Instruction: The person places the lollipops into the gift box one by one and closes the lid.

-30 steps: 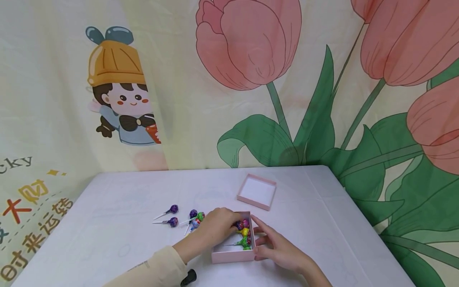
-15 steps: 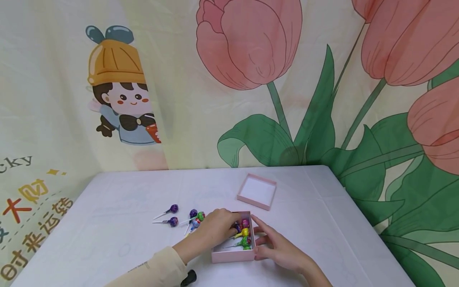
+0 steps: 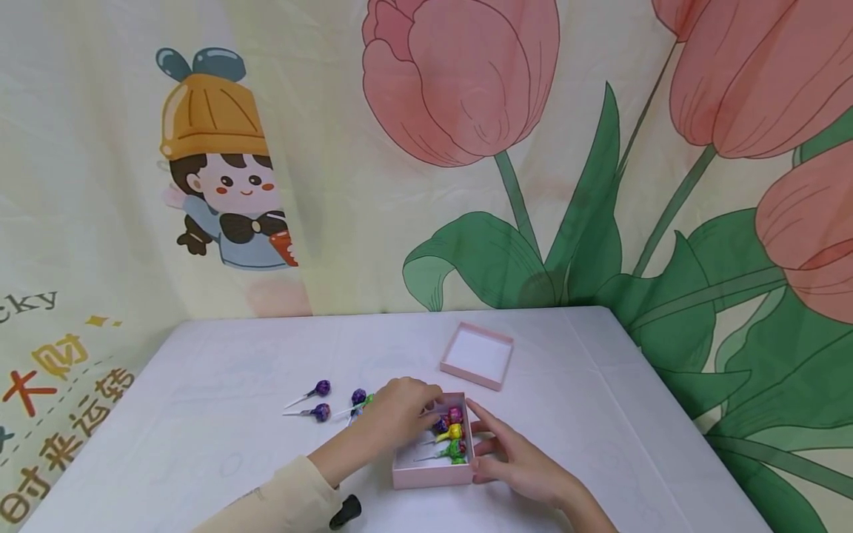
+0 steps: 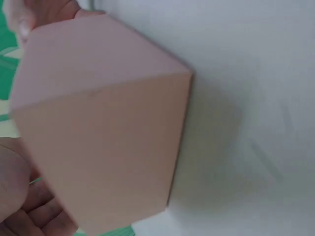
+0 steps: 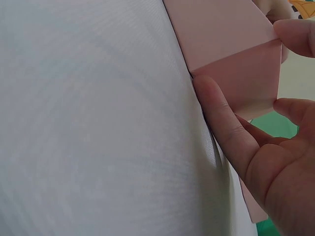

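A shallow pink box [image 3: 433,477] stands uncovered on the table, with several wrapped lollipops inside, among them a yellow lollipop [image 3: 455,431] and a green lollipop [image 3: 455,448]. Over its left side hovers my left hand [image 3: 403,414], fingers bent downward, and no lollipop shows in its grasp. That hand covers the box's far left part. My right hand [image 3: 520,463] touches the right wall with spread fingers, its thumb [image 5: 209,93] against a lower corner in the right wrist view. Left of the box lie purple lollipops [image 3: 321,412] and a small group [image 3: 358,397], partly hidden by the left hand.
The pink box lid [image 3: 478,354] lies with its white inside up, behind the box. A black object [image 3: 346,511] sits under the left sleeve. A white cloth covers the table [image 3: 233,451], and a printed curtain [image 3: 346,185] hangs behind it.
My left hand has risen slightly and drawn back leftward from inside the box, showing more of the lollipops there. The yellow lollipop shifted a little earlier on. The right hand stays put.
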`<action>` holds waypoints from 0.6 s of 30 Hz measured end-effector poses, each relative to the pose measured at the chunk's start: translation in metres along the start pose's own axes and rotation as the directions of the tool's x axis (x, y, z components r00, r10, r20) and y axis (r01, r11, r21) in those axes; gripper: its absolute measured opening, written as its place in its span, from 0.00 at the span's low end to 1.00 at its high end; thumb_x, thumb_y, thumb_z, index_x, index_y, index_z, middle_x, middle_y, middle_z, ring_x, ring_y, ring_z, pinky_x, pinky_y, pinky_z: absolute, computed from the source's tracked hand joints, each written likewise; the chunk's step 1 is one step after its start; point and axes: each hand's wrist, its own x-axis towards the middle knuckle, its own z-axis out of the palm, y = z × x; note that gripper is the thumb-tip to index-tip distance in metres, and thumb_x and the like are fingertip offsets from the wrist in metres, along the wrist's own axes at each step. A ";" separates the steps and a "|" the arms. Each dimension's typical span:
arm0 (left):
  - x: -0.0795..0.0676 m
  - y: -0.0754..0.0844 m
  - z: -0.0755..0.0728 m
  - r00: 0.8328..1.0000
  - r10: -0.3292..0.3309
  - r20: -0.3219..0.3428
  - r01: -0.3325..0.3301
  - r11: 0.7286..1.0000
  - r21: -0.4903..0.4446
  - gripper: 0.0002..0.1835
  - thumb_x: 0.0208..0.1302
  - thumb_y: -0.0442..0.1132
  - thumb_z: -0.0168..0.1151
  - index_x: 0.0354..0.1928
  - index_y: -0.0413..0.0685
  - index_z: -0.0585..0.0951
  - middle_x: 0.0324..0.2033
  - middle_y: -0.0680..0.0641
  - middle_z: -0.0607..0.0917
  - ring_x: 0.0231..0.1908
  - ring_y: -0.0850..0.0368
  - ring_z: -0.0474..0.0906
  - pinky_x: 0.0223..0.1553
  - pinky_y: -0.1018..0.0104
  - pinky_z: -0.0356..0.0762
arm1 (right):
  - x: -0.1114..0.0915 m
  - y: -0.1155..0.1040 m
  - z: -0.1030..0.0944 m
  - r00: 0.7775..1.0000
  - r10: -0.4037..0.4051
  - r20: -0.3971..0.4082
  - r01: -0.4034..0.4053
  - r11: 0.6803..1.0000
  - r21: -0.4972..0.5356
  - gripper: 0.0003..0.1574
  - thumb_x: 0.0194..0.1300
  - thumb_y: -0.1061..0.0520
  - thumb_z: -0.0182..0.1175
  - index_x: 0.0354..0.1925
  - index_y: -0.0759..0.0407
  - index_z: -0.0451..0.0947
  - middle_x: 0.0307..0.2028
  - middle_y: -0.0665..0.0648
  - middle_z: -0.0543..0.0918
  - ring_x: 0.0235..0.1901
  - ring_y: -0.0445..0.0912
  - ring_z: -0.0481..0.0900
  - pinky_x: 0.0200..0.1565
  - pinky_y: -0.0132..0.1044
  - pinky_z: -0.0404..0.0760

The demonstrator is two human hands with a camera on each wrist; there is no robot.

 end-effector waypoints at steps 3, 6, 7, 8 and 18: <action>-0.001 -0.004 -0.015 0.998 0.002 -0.056 -0.001 1.000 0.010 0.05 0.67 0.37 0.75 0.43 0.48 0.89 0.32 0.52 0.90 0.33 0.59 0.85 0.37 0.65 0.84 | -0.001 -0.002 0.001 1.000 0.006 -0.003 -0.006 1.000 -0.009 0.55 0.73 0.50 0.68 0.86 0.38 0.48 0.72 0.64 0.68 0.58 0.52 0.78 0.51 0.42 0.88; -0.002 -0.011 -0.031 0.996 -0.033 -0.088 0.034 0.999 0.009 0.05 0.66 0.37 0.74 0.43 0.50 0.89 0.31 0.54 0.90 0.33 0.59 0.85 0.36 0.66 0.83 | -0.001 -0.003 0.002 1.000 0.004 -0.006 -0.005 1.000 -0.023 0.56 0.73 0.50 0.68 0.86 0.38 0.48 0.73 0.64 0.67 0.57 0.52 0.79 0.52 0.42 0.88; -0.003 -0.014 -0.036 0.994 -0.049 -0.094 0.050 0.999 0.009 0.05 0.66 0.37 0.75 0.43 0.50 0.89 0.31 0.54 0.90 0.33 0.60 0.85 0.36 0.66 0.82 | -0.002 -0.003 0.002 1.000 0.003 -0.006 -0.003 1.000 -0.024 0.56 0.73 0.50 0.67 0.86 0.39 0.48 0.73 0.65 0.67 0.57 0.52 0.79 0.52 0.42 0.88; -0.004 -0.018 -0.042 0.993 -0.070 -0.098 0.071 0.997 0.006 0.05 0.67 0.37 0.75 0.43 0.50 0.89 0.31 0.55 0.89 0.34 0.60 0.85 0.37 0.66 0.82 | -0.002 -0.003 0.002 1.000 0.002 -0.007 -0.002 1.000 -0.027 0.56 0.73 0.51 0.67 0.86 0.39 0.48 0.73 0.65 0.67 0.57 0.52 0.78 0.52 0.42 0.88; -0.020 -0.059 -0.072 0.977 -0.173 -0.126 0.171 0.985 -0.022 0.08 0.68 0.37 0.73 0.48 0.51 0.89 0.34 0.56 0.90 0.36 0.61 0.85 0.41 0.60 0.85 | 0.000 -0.002 0.003 1.000 0.009 -0.006 -0.009 1.000 -0.007 0.56 0.72 0.52 0.68 0.86 0.37 0.48 0.73 0.63 0.67 0.59 0.52 0.77 0.53 0.42 0.87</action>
